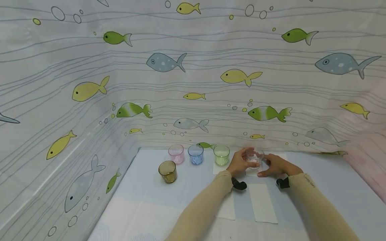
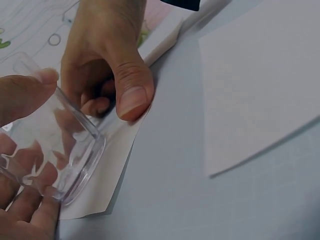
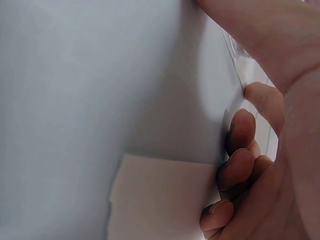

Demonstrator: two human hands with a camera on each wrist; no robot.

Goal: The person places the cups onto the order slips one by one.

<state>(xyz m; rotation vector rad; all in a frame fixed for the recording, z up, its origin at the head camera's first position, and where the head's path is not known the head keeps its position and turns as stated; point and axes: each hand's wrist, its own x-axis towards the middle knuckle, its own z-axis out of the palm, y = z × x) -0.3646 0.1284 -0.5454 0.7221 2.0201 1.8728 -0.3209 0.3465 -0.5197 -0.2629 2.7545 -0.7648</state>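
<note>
In the head view my left hand holds a clear drinking glass tipped over on its side. The left wrist view shows the thumb along the glass and the other fingers curled under it. Beneath the glass lies a white paper sheet. Across from it, my right hand pinches the edge of that sheet, thumb on the near side and fingers curled behind. In the right wrist view the curled fingers hang beside another paper piece.
To the left stand a pink glass, a blue glass, a brown glass and a green glass, the green one on white paper. Paper strips lie nearer me on the pale cloth. A fish-patterned curtain rises behind.
</note>
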